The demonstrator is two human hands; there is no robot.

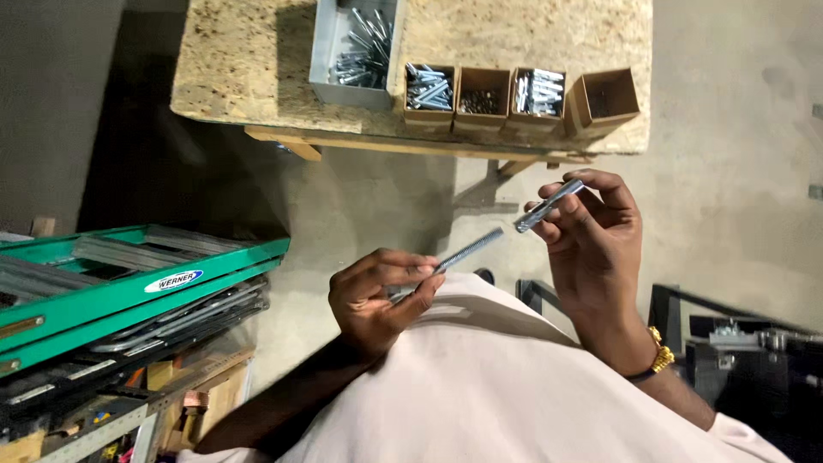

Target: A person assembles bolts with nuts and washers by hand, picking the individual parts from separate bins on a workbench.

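While pinching a long silver threaded steel rod (467, 252) by its near end, left hand (377, 296) keeps fingers (403, 270) closed narrowly around it, tip angled toward the right hand (591, 249). Right fingers (591, 206) closed on a short silver metal sleeve (549, 206), just apart from the rod. Both held in mid-air, well short of the speckled chipboard table (257, 60) with brown cardboard boxes (480, 99). Probably risky: light pinch grips, misalignment, a dropped part on the concrete floor (729, 171).

Workshop: fastener bins (480, 96), green ladder (129, 279).
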